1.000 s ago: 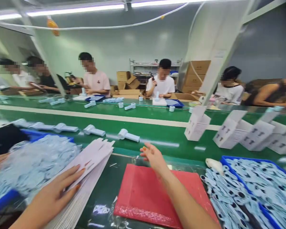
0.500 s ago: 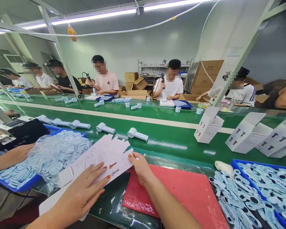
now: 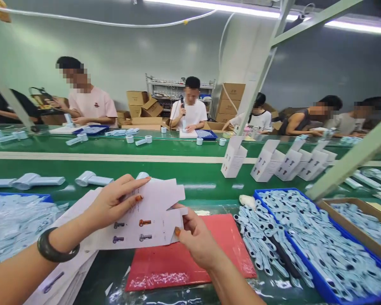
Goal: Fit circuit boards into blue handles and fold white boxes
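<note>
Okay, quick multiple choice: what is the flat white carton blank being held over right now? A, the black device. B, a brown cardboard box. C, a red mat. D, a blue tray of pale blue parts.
C: both the left hand and the right hand grip the flat carton blank above the red mat; the blue tray sits off to the right.

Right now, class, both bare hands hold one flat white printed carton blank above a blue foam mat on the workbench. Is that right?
Not quite: the head view shows the foam mat is red, not blue. Both the left hand and right hand do hold the flat white printed carton blank above it.
</note>
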`<state>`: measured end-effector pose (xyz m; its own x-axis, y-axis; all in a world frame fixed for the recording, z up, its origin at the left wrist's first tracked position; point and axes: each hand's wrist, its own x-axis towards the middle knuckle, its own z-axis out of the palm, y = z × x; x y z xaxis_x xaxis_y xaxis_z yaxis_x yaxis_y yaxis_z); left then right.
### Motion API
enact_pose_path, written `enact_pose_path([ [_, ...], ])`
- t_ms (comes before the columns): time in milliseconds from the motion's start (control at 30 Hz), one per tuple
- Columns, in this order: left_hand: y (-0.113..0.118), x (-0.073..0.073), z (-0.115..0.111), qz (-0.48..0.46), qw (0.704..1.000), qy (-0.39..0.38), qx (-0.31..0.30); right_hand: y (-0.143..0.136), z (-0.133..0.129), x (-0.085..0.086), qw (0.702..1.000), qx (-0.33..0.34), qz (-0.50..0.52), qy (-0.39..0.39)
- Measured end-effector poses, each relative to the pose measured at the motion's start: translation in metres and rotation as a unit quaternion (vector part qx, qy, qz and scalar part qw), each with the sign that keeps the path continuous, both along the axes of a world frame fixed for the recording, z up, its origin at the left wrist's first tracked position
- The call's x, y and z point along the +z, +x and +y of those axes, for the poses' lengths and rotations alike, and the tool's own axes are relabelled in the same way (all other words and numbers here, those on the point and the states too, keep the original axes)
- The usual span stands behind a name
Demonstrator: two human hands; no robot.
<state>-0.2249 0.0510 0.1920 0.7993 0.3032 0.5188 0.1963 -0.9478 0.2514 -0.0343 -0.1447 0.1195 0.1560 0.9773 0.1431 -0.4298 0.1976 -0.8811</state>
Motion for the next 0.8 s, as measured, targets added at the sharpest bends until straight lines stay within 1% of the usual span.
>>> enact_pose_path([
  [67,0.026,0.005,-0.002,-0.011,0.998,0.001,-0.057,0.011,-0.008,-0.005,0.999,-0.041,0.014,-0.024],
  [133,0.047,0.007,-0.006,-0.007,0.995,0.028,-0.096,0.026,-0.014,-0.014,0.995,-0.078,0.015,-0.062],
  [200,0.063,0.004,-0.012,0.018,0.99,0.064,-0.124,0.041,-0.02,-0.024,0.988,-0.113,0.006,-0.107],
  [267,0.075,-0.001,-0.019,0.044,0.985,0.075,-0.147,0.053,-0.028,-0.033,0.981,-0.14,0.003,-0.133],
  [300,0.08,-0.005,-0.021,0.052,0.983,0.069,-0.159,0.057,-0.032,-0.036,0.98,-0.144,0.003,-0.139],
  [367,0.087,-0.01,-0.026,0.059,0.981,0.037,-0.184,0.059,-0.041,-0.038,0.981,-0.13,0.007,-0.147],
  [500,0.097,-0.018,-0.031,0.088,0.965,-0.048,-0.243,0.052,-0.057,-0.033,0.984,-0.091,-0.01,-0.154],
  [533,0.098,-0.019,-0.033,0.095,0.962,-0.055,-0.25,0.051,-0.059,-0.032,0.984,-0.097,-0.021,-0.147],
  [600,0.099,-0.022,-0.043,0.111,0.961,-0.039,-0.249,0.052,-0.057,-0.036,0.982,-0.132,-0.023,-0.134],
  [667,0.1,-0.027,-0.057,0.144,0.959,-0.006,-0.242,0.059,-0.05,-0.044,0.973,-0.183,0.011,-0.14],
  [733,0.1,-0.032,-0.072,0.185,0.955,0.009,-0.233,0.068,-0.043,-0.051,0.961,-0.218,0.046,-0.161],
  [800,0.1,-0.036,-0.079,0.194,0.959,-0.013,-0.206,0.077,-0.041,-0.049,0.959,-0.223,0.063,-0.166],
])
